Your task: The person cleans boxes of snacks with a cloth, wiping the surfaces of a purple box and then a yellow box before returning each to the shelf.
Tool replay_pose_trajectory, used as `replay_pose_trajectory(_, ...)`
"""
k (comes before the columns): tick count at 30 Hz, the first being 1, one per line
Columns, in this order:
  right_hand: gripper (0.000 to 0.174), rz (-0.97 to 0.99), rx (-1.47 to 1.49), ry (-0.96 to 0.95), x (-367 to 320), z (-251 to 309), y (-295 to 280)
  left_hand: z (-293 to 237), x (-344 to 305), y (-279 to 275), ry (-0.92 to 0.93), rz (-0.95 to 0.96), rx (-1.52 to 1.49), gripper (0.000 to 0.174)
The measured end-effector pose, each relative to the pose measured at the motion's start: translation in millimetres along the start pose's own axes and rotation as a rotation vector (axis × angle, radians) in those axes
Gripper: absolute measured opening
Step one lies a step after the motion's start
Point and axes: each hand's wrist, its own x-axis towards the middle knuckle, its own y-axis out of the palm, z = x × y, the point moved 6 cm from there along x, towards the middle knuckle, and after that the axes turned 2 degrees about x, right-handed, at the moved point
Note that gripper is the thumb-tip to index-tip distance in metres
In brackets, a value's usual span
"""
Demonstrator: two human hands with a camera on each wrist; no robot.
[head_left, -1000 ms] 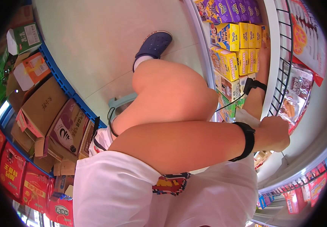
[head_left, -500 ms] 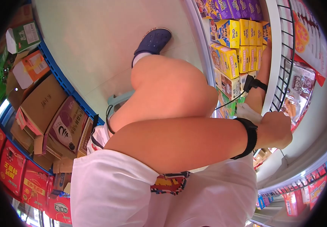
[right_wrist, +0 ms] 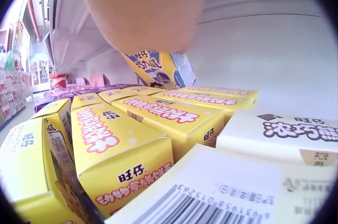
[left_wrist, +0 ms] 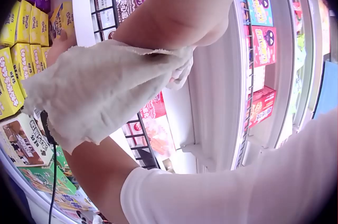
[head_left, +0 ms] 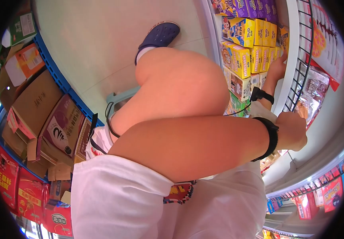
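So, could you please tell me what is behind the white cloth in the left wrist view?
Behind the white cloth runs the right arm: its upper part shows below and the right hand above, near yellow boxes. Whatever lies between is covered.

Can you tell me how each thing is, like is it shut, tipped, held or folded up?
Cloth: crumpled, gripped in the left hand.
Tilted yellow box: leaning, at the right hand; grip unclear.
Rows of yellow boxes: packed close, visible tops shut.
Brown carton: a flap sticking out.
Blue clog: worn on a foot.
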Motion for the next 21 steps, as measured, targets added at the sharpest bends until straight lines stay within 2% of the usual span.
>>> replay_pose_trajectory(4,0.042,-0.034,-0.034,-0.038,-9.7,25.3,-13.2,-0.5,-5.5,-3.7,0.041,-0.036,0.01,0.034)
replay_pose_trajectory(6,0.045,0.046,-0.095,0.074,-14.0,25.6,-15.0,-0.8,-8.0,-6.0,0.063,-0.048,0.007,0.034)
replay_pose_trajectory(10,0.044,0.039,-0.236,0.018,-32.3,28.9,-31.7,-7.1,-18.4,-2.1,0.082,-0.041,0.033,0.035)
replay_pose_trajectory(12,0.039,0.069,-0.173,-0.114,-53.7,64.7,-51.5,-10.2,-22.5,-3.4,0.094,-0.032,0.052,0.038)
replay_pose_trajectory(13,0.039,0.062,-0.179,-0.111,-60.3,57.3,-54.0,-11.5,-25.3,-3.5,0.099,-0.024,0.055,0.038)
replay_pose_trajectory(15,0.039,0.045,-0.058,-0.425,-82.5,52.7,-60.1,-11.4,-30.1,-1.1,0.09,0.034,0.093,0.04)
replay_pose_trajectory(16,0.039,0.044,-0.174,-0.573,-98.4,75.4,-72.0,-15.3,-17.6,6.8,0.206,0.041,0.217,0.042)
replay_pose_trajectory(17,0.036,0.063,-0.153,-0.667,-110.8,82.2,-80.3,-18.1,-2.8,16.1,0.326,0.049,0.344,0.043)
replay_pose_trajectory(19,0.039,0.178,-0.208,-0.482,-129.0,100.5,-102.4,-15.4,8.8,15.5,0.36,-0.008,0.456,0.032)
replay_pose_trajectory(20,0.044,0.313,0.056,-0.058,-139.7,101.0,-110.8,-2.8,6.4,21.0,0.369,0.013,0.481,0.032)
replay_pose_trajectory(21,0.044,0.288,0.058,-0.04,-151.1,87.2,-113.6,-0.8,-23.0,14.3,0.803,-0.088,0.16,0.037)
